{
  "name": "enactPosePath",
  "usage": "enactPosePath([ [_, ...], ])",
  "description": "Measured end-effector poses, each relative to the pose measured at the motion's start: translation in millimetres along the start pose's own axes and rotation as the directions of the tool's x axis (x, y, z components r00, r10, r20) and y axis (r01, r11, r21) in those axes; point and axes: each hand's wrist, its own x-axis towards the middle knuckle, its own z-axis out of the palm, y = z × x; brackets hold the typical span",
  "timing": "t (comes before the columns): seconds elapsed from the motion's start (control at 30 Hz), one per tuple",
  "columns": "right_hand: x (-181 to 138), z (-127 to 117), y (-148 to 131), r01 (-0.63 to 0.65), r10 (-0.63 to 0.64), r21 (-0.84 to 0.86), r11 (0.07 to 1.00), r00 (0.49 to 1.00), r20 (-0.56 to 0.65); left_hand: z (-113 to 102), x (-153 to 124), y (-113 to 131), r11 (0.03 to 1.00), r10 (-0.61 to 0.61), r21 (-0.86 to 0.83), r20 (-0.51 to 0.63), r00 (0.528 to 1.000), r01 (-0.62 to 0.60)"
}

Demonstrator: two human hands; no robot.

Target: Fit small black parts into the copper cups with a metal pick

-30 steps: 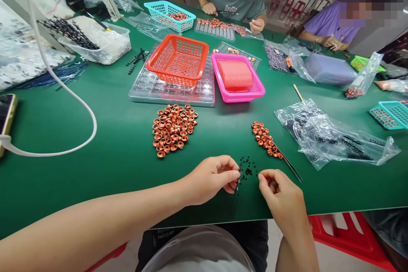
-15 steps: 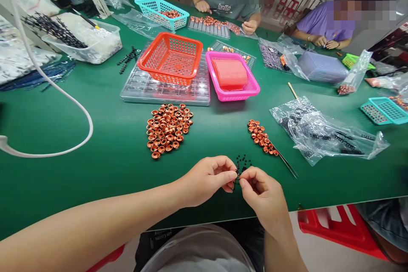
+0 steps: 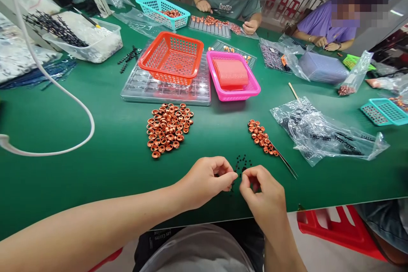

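Near the table's front edge, my left hand [image 3: 210,180] is closed in a pinch around a thin black strip with small stubs [image 3: 233,183], mostly hidden by the fingers. Just to its right is my right hand [image 3: 266,193], thumb and forefinger pressed together; whatever lies between them is too small to make out. A small gap separates the two hands. Beyond the fingertips, tiny black pieces [image 3: 244,161] are scattered on the green table. Small copper-coloured cups lie in a large pile [image 3: 168,129] to the left and a smaller pile [image 3: 259,136] to the right, touching metal tweezers [image 3: 287,164].
A red basket [image 3: 172,57] stands on clear plastic trays [image 3: 165,97], beside a pink basket [image 3: 234,95] holding a red block. Clear bags with black strips [image 3: 325,131] lie to the right. A white cable [image 3: 73,100] loops at left. Two people work across the table [image 3: 105,136].
My right hand has moved slightly right, away from my left hand, so a gap shows between the fingertips. The black strip has tilted a little in my left hand.
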Motion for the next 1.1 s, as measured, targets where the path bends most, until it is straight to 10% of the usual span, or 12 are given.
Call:
enactPosePath([
  [0.5, 1.1, -20.9, 36.1, -0.139, 0.155, -0.106, 0.985, 0.974, 0.163, -3.1, 3.4, -0.4, 0.988, -0.026, -0.153, 0.056, 0.998, 0.034],
  [1.1, -4.9, -9.1, 1.8, -0.388, 0.203, 0.483, 0.785, 0.897, 0.392, -5.5, 3.5, -6.2, 0.987, 0.09, -0.147, 0.168, 0.982, -0.065],
])
